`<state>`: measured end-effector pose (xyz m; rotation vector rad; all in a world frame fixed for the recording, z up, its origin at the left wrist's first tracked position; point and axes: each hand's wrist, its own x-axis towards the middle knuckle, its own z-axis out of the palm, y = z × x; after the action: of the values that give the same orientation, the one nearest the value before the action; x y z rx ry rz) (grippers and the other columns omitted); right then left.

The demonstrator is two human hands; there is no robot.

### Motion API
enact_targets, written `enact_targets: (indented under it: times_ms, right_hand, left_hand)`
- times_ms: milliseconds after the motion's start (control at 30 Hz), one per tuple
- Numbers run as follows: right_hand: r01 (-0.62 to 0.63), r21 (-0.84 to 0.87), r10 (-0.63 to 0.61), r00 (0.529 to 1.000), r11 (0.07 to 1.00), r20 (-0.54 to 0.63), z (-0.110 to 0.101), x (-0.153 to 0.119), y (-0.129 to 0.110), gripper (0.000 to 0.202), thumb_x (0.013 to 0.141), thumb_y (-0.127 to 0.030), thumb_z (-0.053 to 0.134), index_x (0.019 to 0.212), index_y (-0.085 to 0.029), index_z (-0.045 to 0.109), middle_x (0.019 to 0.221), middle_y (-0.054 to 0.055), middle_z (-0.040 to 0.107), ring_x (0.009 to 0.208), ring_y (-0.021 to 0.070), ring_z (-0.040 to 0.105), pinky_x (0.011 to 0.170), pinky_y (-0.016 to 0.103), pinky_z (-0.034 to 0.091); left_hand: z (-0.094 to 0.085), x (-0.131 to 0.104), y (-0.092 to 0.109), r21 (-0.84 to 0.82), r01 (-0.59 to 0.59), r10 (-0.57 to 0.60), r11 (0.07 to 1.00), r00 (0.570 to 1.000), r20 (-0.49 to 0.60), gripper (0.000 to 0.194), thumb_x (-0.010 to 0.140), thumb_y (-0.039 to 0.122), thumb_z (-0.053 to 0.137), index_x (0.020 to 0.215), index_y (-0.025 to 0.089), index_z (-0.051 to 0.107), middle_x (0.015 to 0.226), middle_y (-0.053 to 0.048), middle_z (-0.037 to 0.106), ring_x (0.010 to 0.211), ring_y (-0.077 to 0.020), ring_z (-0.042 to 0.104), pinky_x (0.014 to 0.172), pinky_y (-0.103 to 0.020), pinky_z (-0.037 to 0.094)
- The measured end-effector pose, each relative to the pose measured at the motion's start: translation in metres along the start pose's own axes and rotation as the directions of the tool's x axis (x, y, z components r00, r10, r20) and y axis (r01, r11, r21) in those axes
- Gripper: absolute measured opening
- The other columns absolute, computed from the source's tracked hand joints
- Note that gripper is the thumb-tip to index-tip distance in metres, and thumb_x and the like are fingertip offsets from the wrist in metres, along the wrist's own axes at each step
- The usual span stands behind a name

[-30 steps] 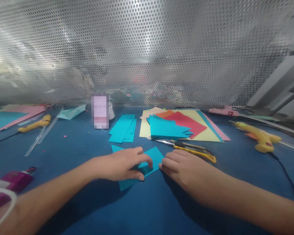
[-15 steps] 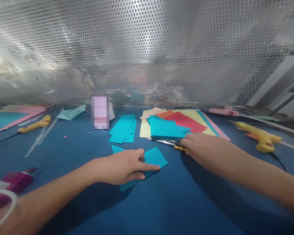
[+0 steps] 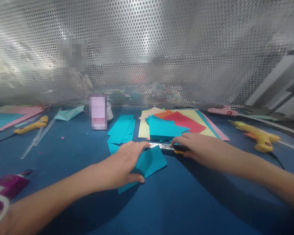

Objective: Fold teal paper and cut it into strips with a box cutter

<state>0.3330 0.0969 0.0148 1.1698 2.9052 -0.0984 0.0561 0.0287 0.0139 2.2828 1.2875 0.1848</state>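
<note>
My left hand (image 3: 123,168) is over a turquoise paper piece (image 3: 153,161), thumb at its near edge and fingers at its far side. The paper bulges up slightly between them. More turquoise paper (image 3: 127,187) shows below the hand. In my right hand (image 3: 189,143) is a pair of scissors (image 3: 163,146) with black and yellow handles, fingers closed round them. The blades point left, behind the paper, and their tip lies at my left fingertips; whether these touch is unclear. A stack of turquoise pieces (image 3: 164,129) lies just beyond the scissors.
Cut turquoise strips (image 3: 121,129) lie left of the stack, on coloured sheets (image 3: 214,130). Yellow glue guns rest at right (image 3: 262,138) and left (image 3: 33,125), beside clear glue sticks (image 3: 36,140). A magenta device (image 3: 14,186) sits near left. A perforated metal panel (image 3: 147,58) closes the back.
My left fingers have lifted from pointing across the paper to its far edge, by the scissors' tip. The scissors have shifted slightly nearer, and the paper has bulged up.
</note>
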Motion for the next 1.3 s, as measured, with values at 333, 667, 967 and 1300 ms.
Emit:
enact_targets:
  times_ms: [333,667,967,1300]
  right_hand:
    - [0.013,0.184,-0.022,0.998,0.983,0.051,-0.009,0.000,0.000,0.020,0.082,-0.011,0.052,0.097,-0.023,0.056,0.091,0.003,0.060,0.080,0.0190,0.057,0.062,0.027,0.037]
    - [0.089,0.245,-0.123,0.984,0.965,0.126,-0.015,0.000,-0.002,0.023,0.081,-0.012,0.054,0.096,-0.025,0.065,0.089,0.003,0.062,0.081,0.0193,0.058,0.064,0.026,0.037]
    - [0.208,0.409,-0.288,0.947,0.889,0.144,-0.008,0.008,0.004,0.032,0.089,-0.022,0.050,0.116,-0.030,0.067,0.100,0.004,0.062,0.088,0.0175,0.058,0.071,0.027,0.041]
    - [0.208,0.402,-0.302,0.935,0.892,0.186,-0.013,0.005,0.016,0.034,0.092,-0.025,0.048,0.119,-0.032,0.067,0.097,0.006,0.061,0.087,0.0184,0.056,0.073,0.029,0.042]
  left_hand:
    - [0.001,-0.004,0.016,0.227,-0.055,0.069,0.972,0.996,-0.058,0.067,0.073,0.016,0.078,0.125,0.021,0.037,0.114,-0.008,0.053,0.109,-0.0302,0.047,0.092,-0.046,0.038]
    - [0.006,-0.006,0.016,0.301,-0.051,0.073,0.952,0.996,-0.061,0.042,0.076,0.014,0.076,0.109,0.021,0.050,0.112,-0.007,0.048,0.106,-0.0284,0.045,0.087,-0.044,0.041]
    - [-0.001,-0.002,0.004,0.084,-0.001,-0.014,0.996,0.984,0.178,0.019,0.090,0.024,0.062,0.107,0.022,0.054,0.103,-0.002,0.048,0.081,-0.0159,0.051,0.066,-0.027,0.040]
    - [-0.004,0.002,-0.006,0.030,-0.042,0.035,0.999,0.976,0.215,0.049,0.092,0.037,0.059,0.136,0.033,0.040,0.101,-0.001,0.048,0.078,-0.0150,0.049,0.063,-0.025,0.036]
